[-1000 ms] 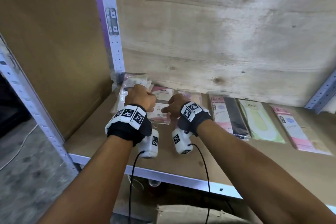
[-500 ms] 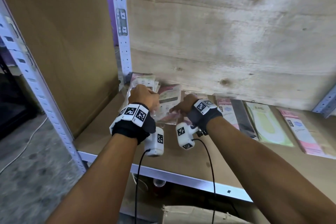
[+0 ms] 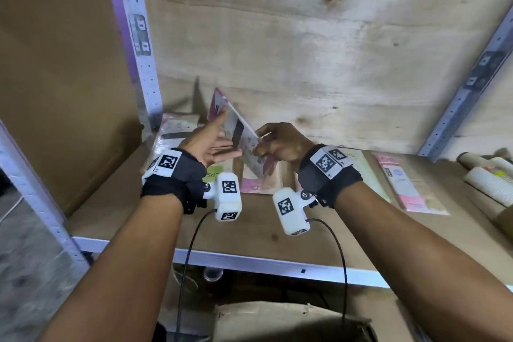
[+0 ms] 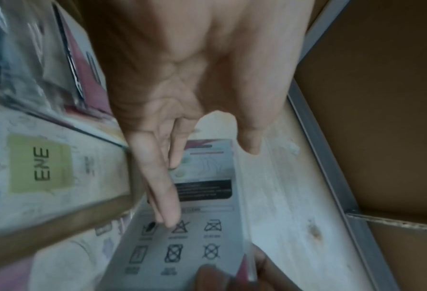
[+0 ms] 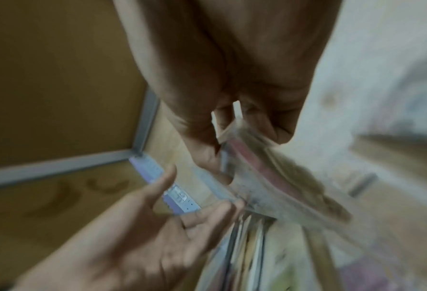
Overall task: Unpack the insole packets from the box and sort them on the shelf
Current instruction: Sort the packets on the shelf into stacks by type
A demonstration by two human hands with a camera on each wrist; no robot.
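Head view: right hand (image 3: 280, 144) pinches insole packet (image 3: 241, 136); left hand (image 3: 206, 144) spread flat against it.

head: above, facing down at shelf (image 3: 277, 228) | wrists: close, facing along fingers (image 4: 157, 177) | shared: raised packet (image 3: 244, 141) over shelf

Right wrist view is motion-smeared: the packet (image 5: 269, 177) pinched by the right hand (image 5: 232, 88) shows only pink and beige streaks, print unreadable. Packets at lower right of that frame blur into stripes, count unclear. In the head view the left hand (image 3: 206, 143) covers part of the raised packet's face, and the wrists hide most of the flat packets (image 3: 258, 180) behind them. The cardboard box (image 3: 291, 319) is cut by the bottom edge. Pale rolls (image 3: 488, 175) at right edge are cropped, unidentifiable. Left wrist view: small text under the laundry symbols (image 4: 177, 254) illegible.
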